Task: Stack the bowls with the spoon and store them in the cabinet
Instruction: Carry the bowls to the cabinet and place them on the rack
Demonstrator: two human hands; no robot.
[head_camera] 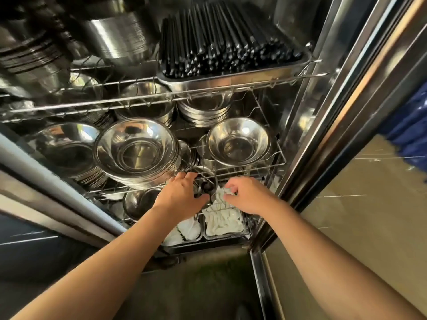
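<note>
A small stack of steel bowls (206, 179) sits at the front edge of the cabinet's middle wire shelf (251, 172). Something dark lies inside the top bowl; I cannot tell if it is the spoon. My left hand (182, 196) wraps the stack from the left, fingers over its rim and thumb below. My right hand (248, 196) hovers just right of the stack with curled, parted fingers and holds nothing.
A large stack of steel bowls (136, 148) and another bowl (239, 140) fill the same shelf. A tray of black chopsticks (228, 42) rests on the shelf above. Trays of white items (223, 221) lie below. The cabinet door frame (323, 125) stands at the right.
</note>
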